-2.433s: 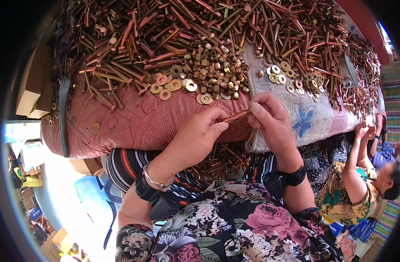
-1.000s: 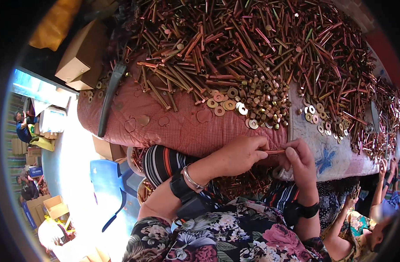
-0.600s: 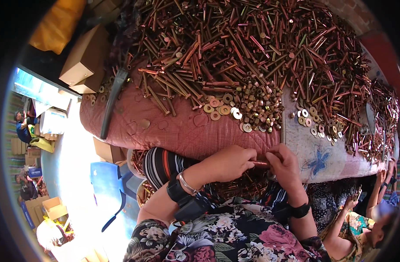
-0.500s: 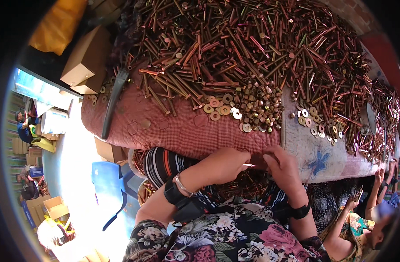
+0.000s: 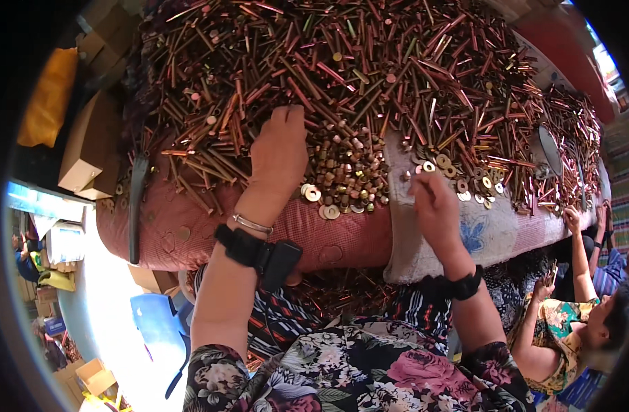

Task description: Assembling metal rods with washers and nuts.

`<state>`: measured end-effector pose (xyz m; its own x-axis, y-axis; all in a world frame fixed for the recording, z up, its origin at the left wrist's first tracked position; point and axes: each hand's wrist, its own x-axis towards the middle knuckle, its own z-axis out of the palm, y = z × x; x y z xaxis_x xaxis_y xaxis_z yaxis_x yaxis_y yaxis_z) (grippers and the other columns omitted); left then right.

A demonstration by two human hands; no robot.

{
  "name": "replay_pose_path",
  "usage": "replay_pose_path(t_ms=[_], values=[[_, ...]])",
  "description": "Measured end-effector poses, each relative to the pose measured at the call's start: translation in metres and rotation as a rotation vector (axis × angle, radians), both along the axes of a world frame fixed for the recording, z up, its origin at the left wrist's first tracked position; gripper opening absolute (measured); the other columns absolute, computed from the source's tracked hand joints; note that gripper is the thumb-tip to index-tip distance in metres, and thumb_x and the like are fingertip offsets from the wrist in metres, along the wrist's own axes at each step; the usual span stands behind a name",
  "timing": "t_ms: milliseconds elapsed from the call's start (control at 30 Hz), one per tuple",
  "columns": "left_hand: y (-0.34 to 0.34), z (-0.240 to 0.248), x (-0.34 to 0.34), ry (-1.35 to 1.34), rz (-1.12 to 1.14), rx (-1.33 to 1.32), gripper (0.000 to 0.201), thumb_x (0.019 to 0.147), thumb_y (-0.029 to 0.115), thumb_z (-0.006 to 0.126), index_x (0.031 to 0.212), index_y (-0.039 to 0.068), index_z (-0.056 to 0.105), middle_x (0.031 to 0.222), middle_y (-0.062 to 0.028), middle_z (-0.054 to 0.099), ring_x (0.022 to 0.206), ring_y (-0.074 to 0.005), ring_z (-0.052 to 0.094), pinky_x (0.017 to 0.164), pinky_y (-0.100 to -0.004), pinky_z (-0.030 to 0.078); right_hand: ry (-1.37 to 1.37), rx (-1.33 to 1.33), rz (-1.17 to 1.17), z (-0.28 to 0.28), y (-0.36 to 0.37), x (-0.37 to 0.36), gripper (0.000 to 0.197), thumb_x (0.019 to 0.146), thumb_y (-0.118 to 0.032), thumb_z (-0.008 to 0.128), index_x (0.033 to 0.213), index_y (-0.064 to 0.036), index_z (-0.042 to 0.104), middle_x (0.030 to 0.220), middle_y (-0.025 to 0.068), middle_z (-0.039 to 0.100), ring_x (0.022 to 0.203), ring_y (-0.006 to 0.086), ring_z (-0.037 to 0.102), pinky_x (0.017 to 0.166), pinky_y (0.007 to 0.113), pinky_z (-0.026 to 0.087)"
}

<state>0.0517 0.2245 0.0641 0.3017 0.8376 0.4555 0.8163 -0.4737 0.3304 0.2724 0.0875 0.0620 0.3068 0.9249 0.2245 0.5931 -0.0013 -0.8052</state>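
Observation:
My left hand [image 5: 280, 147] reaches over the near edge of a large heap of long coppery bolts [image 5: 369, 62]. Its fingers are bent down and pressed together among the bolts, and the tips are hidden. Just right of it lies a pile of small brassy nuts [image 5: 347, 168], with a few flat washers [image 5: 312, 193] at its near side. My right hand [image 5: 438, 213] hovers over the pale cloth beside a second group of washers [image 5: 446, 165]. Its fingers are curled toward the thumb close to those washers; what they hold, if anything, cannot be made out.
The heap rests on a padded red cloth [image 5: 355, 240] and a whitish cloth [image 5: 412, 257]. A dark flat bar [image 5: 137, 209] lies at left, near cardboard boxes [image 5: 84, 147]. More bolts fill a container at my lap. A co-worker [image 5: 558, 323] sits at right; a blue chair [image 5: 155, 323] stands left.
Both hands were together at the cloth's near edge, around a thin shiny piece. Now they are apart: the left has moved forward into the bolts, the right forward toward the washers. The view has shifted.

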Motion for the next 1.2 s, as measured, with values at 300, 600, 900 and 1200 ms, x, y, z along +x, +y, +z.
replay_pose_path(t_ms=[300,600,900,1200], values=[[-0.003,-0.002,0.002,0.041,-0.033,0.051,0.026,0.071,-0.002,0.056,0.096,0.001,0.047,0.088,-0.0147,0.053,0.081,-0.0328,0.058,0.066,-0.0372,0.051,-0.441,0.113,0.012,-0.006,0.084,0.051,0.029,0.077,-0.006,0.058,0.105,-0.0019,0.051,0.094,0.0205,0.057,0.09,0.0391,0.055,0.076,0.044,0.044],[-0.031,0.024,-0.031,-0.244,0.01,0.183,0.023,0.076,-0.002,0.055,0.099,0.002,0.05,0.088,-0.0145,0.054,0.077,-0.0327,0.057,0.069,-0.0371,0.048,-0.211,-0.146,0.063,0.005,0.079,0.071,0.027,0.077,-0.007,0.06,0.102,-0.0007,0.051,0.085,0.0142,0.059,0.081,0.0276,0.06,0.067,0.035,0.047],[-0.097,-0.007,-0.053,-1.746,-0.087,-1.149,0.014,0.087,0.0,0.045,0.1,-0.005,0.048,0.097,-0.0164,0.058,0.074,-0.0184,0.062,0.065,-0.0269,0.054,0.866,-0.253,0.115,0.011,-0.01,0.071,0.019,0.085,-0.004,0.049,0.104,-0.003,0.051,0.09,0.0036,0.056,0.077,0.0141,0.055,0.065,0.028,0.045],[-0.142,-0.011,-0.015,-1.834,-0.362,-1.814,0.042,0.086,0.0,0.042,0.126,-0.009,0.034,0.103,-0.0167,0.054,0.07,-0.0124,0.048,0.06,-0.0225,0.044,-0.619,-0.067,0.012,-0.011,0.001,0.055,0.03,0.075,-0.007,0.06,0.104,-0.001,0.054,0.095,0.0178,0.056,0.083,0.0365,0.056,0.071,0.04,0.045]])
